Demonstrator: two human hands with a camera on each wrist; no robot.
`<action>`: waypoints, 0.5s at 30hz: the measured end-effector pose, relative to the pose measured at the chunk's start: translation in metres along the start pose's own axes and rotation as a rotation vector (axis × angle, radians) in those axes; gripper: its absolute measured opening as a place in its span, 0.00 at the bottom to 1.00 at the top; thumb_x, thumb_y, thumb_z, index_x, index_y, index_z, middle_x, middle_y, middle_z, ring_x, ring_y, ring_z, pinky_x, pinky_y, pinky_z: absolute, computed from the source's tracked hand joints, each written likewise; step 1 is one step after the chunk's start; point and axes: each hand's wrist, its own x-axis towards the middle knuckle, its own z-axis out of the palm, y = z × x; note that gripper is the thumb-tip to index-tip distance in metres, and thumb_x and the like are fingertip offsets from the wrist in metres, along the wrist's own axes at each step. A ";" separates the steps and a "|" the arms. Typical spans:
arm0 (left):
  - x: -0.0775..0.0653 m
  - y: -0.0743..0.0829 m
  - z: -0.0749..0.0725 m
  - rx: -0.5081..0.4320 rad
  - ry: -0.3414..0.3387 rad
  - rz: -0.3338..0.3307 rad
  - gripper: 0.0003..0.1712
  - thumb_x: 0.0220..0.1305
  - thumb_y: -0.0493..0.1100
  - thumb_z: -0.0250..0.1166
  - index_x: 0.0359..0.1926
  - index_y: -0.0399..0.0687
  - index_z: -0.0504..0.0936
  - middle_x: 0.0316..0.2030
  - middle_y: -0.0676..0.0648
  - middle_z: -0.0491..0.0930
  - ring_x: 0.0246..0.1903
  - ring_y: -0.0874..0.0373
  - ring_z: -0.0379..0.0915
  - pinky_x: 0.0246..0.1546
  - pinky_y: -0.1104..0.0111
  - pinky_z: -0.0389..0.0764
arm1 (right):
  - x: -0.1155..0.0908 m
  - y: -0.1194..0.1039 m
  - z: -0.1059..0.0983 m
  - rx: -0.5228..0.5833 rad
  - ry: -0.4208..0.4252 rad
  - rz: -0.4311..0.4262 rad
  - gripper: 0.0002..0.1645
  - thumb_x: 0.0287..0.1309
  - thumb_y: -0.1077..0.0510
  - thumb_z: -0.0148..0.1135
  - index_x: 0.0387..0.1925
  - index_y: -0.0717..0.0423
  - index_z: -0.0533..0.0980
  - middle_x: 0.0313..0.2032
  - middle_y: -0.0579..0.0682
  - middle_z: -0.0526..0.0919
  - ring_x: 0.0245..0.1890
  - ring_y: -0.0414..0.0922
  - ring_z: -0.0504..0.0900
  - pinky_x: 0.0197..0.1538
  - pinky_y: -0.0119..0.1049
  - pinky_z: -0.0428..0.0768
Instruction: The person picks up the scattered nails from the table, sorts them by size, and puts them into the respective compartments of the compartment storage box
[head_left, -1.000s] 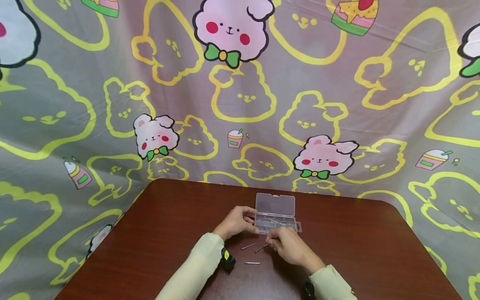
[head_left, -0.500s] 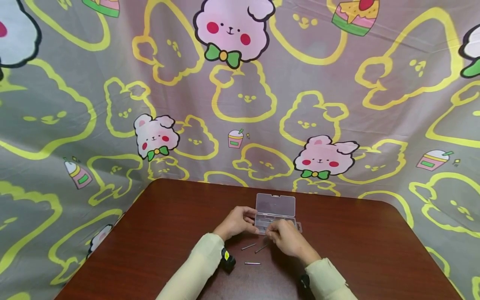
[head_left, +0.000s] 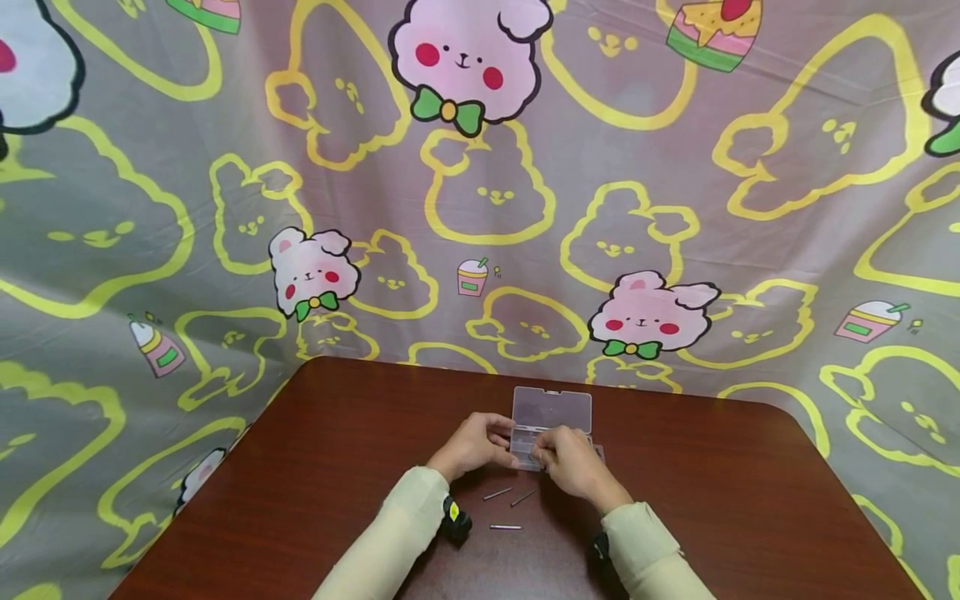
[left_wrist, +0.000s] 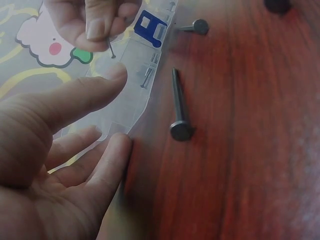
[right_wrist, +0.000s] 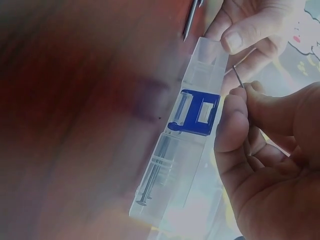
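A clear plastic box [head_left: 528,465] stands with its lid [head_left: 551,408] raised and a blue latch [right_wrist: 200,114] on its front. My left hand [head_left: 474,443] holds the box's left end, thumb at the front corner and fingers along the side. Over the box's left half, my right hand [head_left: 577,468] pinches a thin nail [right_wrist: 238,76] between thumb and forefinger. That nail [left_wrist: 112,49] points head down in the left wrist view. Several nails [right_wrist: 154,175] lie inside the box, seen through its front wall.
Three loose nails lie on the dark red-brown table [head_left: 360,467] before the box: one nail [head_left: 497,493] by the left hand, another nail [head_left: 522,498] to its right, and one nail [head_left: 506,527] nearest me. A patterned cloth [head_left: 495,267] hangs behind the table.
My right hand has moved away from me and slightly left, from the box's front edge to above its left half. My left hand stays at the box's left end.
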 end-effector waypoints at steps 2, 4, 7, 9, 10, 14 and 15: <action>0.000 0.000 0.000 -0.001 0.001 -0.001 0.36 0.43 0.30 0.82 0.57 0.36 0.81 0.47 0.43 0.82 0.43 0.51 0.80 0.38 0.64 0.82 | 0.002 0.001 0.001 0.002 0.001 0.009 0.13 0.61 0.69 0.66 0.22 0.53 0.82 0.19 0.39 0.76 0.20 0.35 0.69 0.26 0.32 0.71; 0.000 -0.001 0.000 -0.003 0.001 -0.004 0.36 0.43 0.30 0.82 0.57 0.36 0.80 0.47 0.43 0.82 0.43 0.51 0.80 0.38 0.64 0.82 | 0.005 0.002 0.002 -0.003 0.000 0.016 0.14 0.61 0.69 0.65 0.22 0.53 0.81 0.18 0.39 0.74 0.20 0.35 0.69 0.25 0.32 0.70; 0.000 -0.001 0.001 -0.010 0.000 -0.010 0.37 0.43 0.29 0.82 0.58 0.36 0.80 0.46 0.43 0.82 0.43 0.51 0.80 0.38 0.64 0.83 | 0.008 0.002 0.002 -0.009 -0.016 0.039 0.16 0.62 0.69 0.63 0.20 0.53 0.79 0.17 0.38 0.70 0.19 0.35 0.68 0.24 0.31 0.69; 0.000 -0.001 0.001 -0.015 -0.001 -0.011 0.37 0.42 0.29 0.82 0.58 0.35 0.80 0.46 0.43 0.82 0.43 0.51 0.80 0.38 0.64 0.83 | 0.010 0.003 0.003 -0.013 -0.028 0.047 0.16 0.63 0.68 0.63 0.20 0.53 0.79 0.17 0.37 0.69 0.19 0.35 0.68 0.24 0.31 0.69; 0.000 -0.001 0.001 -0.017 -0.001 -0.010 0.37 0.42 0.28 0.82 0.57 0.35 0.80 0.46 0.43 0.82 0.43 0.50 0.80 0.37 0.64 0.83 | 0.011 0.003 0.002 -0.010 -0.034 0.047 0.16 0.63 0.68 0.63 0.20 0.53 0.79 0.17 0.37 0.69 0.18 0.36 0.68 0.23 0.31 0.69; -0.001 0.000 0.001 -0.015 0.000 -0.003 0.37 0.42 0.28 0.82 0.57 0.35 0.80 0.45 0.43 0.82 0.42 0.51 0.80 0.37 0.64 0.83 | 0.014 0.003 0.002 -0.012 -0.051 0.051 0.14 0.64 0.67 0.63 0.22 0.54 0.80 0.17 0.38 0.72 0.19 0.36 0.69 0.24 0.32 0.70; -0.001 0.001 0.001 -0.012 0.000 -0.002 0.37 0.42 0.28 0.82 0.57 0.35 0.80 0.45 0.43 0.82 0.42 0.51 0.80 0.37 0.64 0.83 | 0.015 0.003 0.002 -0.012 -0.055 0.051 0.14 0.64 0.67 0.63 0.22 0.54 0.81 0.18 0.38 0.72 0.19 0.36 0.70 0.24 0.32 0.71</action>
